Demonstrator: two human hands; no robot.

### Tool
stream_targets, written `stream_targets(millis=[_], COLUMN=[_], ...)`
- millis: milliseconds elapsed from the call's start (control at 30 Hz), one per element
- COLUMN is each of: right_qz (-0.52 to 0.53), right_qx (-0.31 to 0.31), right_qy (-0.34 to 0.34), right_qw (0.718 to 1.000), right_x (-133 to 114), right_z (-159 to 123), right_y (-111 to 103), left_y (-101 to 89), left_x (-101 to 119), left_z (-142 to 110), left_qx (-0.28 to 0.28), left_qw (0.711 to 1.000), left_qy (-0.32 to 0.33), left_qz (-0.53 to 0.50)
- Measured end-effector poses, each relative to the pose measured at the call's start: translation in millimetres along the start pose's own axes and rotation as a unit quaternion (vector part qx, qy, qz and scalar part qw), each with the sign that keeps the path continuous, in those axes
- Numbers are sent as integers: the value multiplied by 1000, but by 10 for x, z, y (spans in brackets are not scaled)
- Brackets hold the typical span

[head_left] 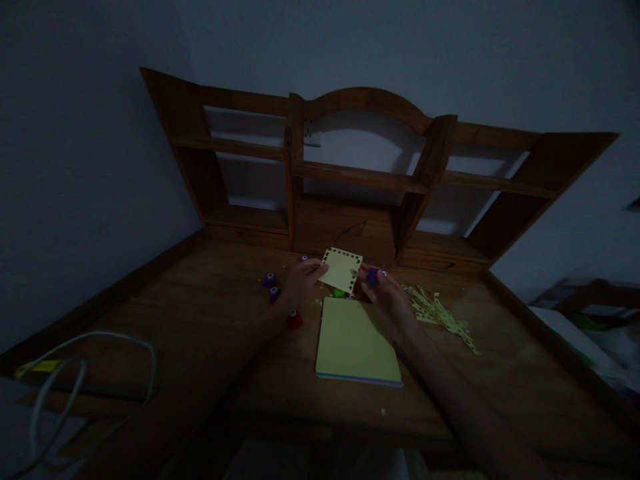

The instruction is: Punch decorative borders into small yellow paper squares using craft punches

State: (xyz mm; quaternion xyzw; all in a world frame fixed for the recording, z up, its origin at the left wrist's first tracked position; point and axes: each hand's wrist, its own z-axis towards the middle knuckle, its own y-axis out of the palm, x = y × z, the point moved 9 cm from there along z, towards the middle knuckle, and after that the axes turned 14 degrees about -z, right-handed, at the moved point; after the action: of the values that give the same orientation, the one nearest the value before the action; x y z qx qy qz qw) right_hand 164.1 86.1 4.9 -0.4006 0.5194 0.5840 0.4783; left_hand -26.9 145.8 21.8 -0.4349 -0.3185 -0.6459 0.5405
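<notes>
A small sheet of yellow paper point(340, 270) has punched holes along its top and right edges. Its left edge is pinched by my left hand point(300, 283), which tilts it above the desk. At the right edge of the sheet, my right hand point(393, 300) has its fingers closed round a purple craft punch point(373, 275). Beneath the sheet, a green punch point(339, 293) is partly hidden. Purple punches point(269, 280) and a red punch point(295, 320) stand beside my left hand. The scene is dim, so the punched shapes are hard to make out.
A stack of coloured paper point(357, 343), yellow on top, lies in front of me. Punched yellow strips point(437, 310) are heaped to the right. A wooden shelf unit point(350, 175) rises behind the desk point(210, 320). A white cable point(115, 335) loops at the left.
</notes>
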Motion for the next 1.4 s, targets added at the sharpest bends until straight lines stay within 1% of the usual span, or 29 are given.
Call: stream_targets(millis=[133,233,367,600,700,867,1033,1300,1367,1400], right_qz=[9,11,10,5,0,-4,-23,7,6,3], right_qx=[9,0,-15,-35,-37,-21,-35,-31,-32,-34], right_qy=[2,16,19,17,17,21,36,20,14,12], right_qw=[1000,1000,1000,999,999,1000,998,999,999,999], right_x=[6,35,39,27,25,45,77,97,91,88], right_z=[13,0,-15,-20,-22,-6,3,29,24,18], right_y=[-46,-22,20,55,63,25,25,12,20,29], left_y=[41,62,66,85,71,67,39,31,23,3], left_x=[50,43,57,157,174,161,163,18,10,34], left_z=[-12,-13,-18,-40,-37,-39,-39,-13,-13,-18], left_qx=[-11,-17,-15,-22,-14,-13,-4,1,13,28], left_qw=[1000,1000,1000,999,999,999,999,1000,999,998], left_qy=[12,7,9,29,33,33,32,27,37,51], left_qz=[23,21,14,15,16,13,24,4,-9,-11])
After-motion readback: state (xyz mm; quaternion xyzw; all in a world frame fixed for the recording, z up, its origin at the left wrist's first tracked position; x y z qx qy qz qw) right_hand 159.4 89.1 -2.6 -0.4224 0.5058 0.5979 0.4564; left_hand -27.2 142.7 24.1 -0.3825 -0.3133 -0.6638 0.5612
